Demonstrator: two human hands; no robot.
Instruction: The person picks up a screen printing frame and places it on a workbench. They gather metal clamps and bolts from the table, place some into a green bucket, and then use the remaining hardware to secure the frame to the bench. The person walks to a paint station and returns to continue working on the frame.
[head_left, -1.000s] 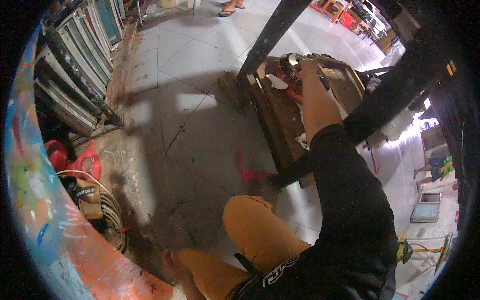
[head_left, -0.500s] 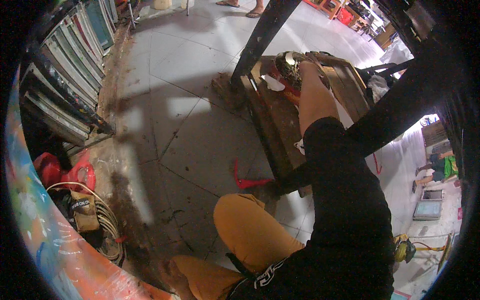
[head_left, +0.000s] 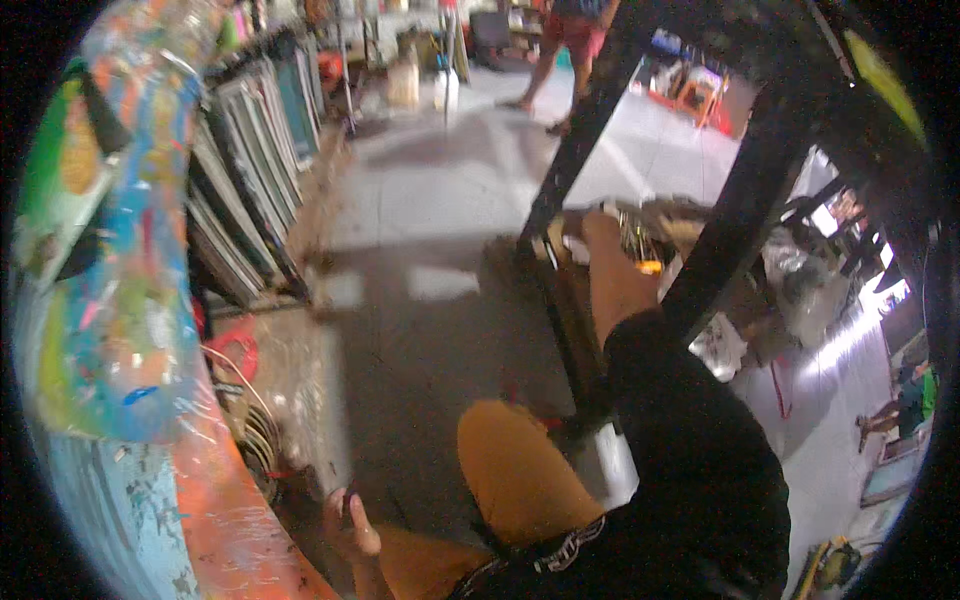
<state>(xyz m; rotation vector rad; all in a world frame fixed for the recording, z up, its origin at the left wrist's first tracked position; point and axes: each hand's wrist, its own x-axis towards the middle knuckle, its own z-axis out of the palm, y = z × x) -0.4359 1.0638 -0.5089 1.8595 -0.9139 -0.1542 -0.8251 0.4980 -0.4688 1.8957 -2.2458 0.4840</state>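
R hand [head_left: 600, 228], grip unclear, is nearer the clutter [head_left: 634, 236], just to its R; L hand [head_left: 352, 527], grip also unclear, well apart.

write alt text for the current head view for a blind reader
A person's right hand reaches into clutter on a wooden shelf within a dark frame, its grip unclear; the left hand is low beside a mustard trouser leg. Narrow panels lean at left near a paint-smeared surface, and another person's legs stand on the pale floor.

The trousers [head_left: 515, 455] look matt cloth, the floor [head_left: 420, 210] smooth (glossy where lit).
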